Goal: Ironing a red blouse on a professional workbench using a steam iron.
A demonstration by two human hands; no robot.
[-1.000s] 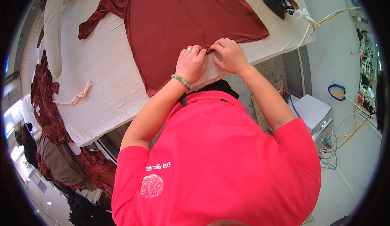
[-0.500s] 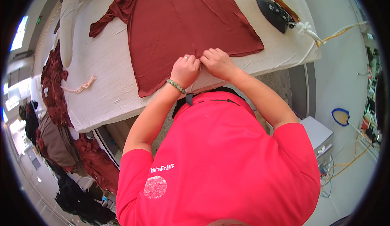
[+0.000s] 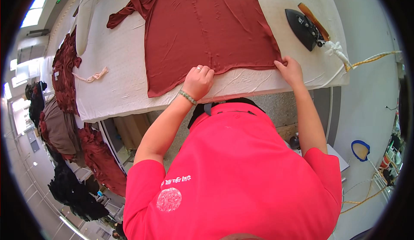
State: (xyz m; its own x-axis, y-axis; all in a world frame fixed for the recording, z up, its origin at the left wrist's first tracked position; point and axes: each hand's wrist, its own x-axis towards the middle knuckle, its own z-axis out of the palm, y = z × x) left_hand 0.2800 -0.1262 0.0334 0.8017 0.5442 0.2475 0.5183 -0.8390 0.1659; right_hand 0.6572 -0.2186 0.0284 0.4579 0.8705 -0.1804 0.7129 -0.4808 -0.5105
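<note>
A dark red long-sleeved garment (image 3: 207, 28) lies spread on the white padded ironing table (image 3: 116, 84), its hem along the near edge. My left hand (image 3: 198, 83), wearing a ring and a beaded bracelet, is closed on the hem near its middle. At the hem's right corner my right hand (image 3: 290, 71) pinches the cloth between thumb and fingers. One sleeve lies bunched at the far left. Shallow creases run down the garment's middle and across its lower part.
A black iron (image 3: 304, 29) with a wooden handle lies at the far right, its wrapped cord trailing right. On the left are a pale twisted cloth strip (image 3: 91, 75), a long padded board (image 3: 87, 15) and dark red garments (image 3: 64, 76) hanging at the table's side.
My right hand has moved right along the hem, from beside my left hand to the garment's right corner. My left hand stays near the hem's middle. The view has shifted slightly.
</note>
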